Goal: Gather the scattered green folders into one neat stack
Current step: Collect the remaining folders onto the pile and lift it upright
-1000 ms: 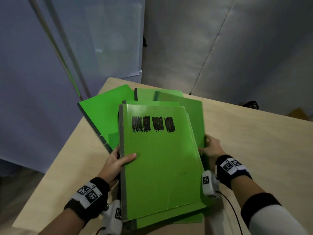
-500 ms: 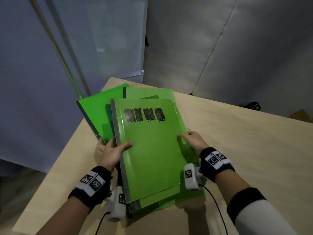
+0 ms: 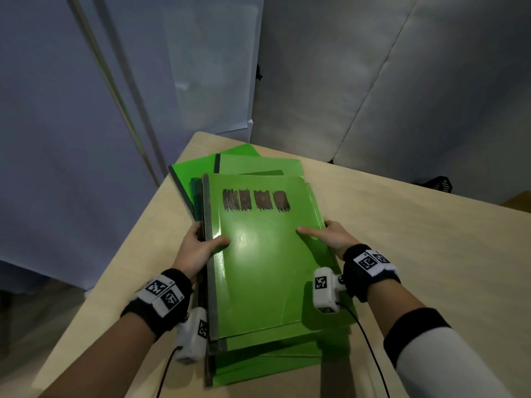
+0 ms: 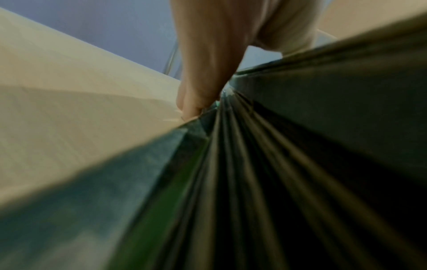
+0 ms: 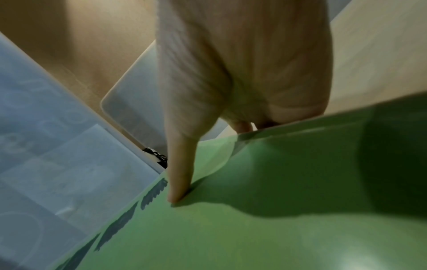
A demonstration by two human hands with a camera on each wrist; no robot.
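Stack: I see the glossy green card folders (image 3: 258,254) piled on the pale wooden table (image 3: 431,254), edges uneven, top cover bearing black scribbles.
Left hand (image 3: 198,248): I see it clamped on the grey spine side, thumb on top, fingers underneath.
Right hand (image 3: 330,238): grips the opposite edge, thumb flat on the cover.

Black wristbands (image 3: 169,300) with black-and-white square markers, white wrist cameras (image 3: 326,290) with black cables, white right sleeve (image 3: 436,366)
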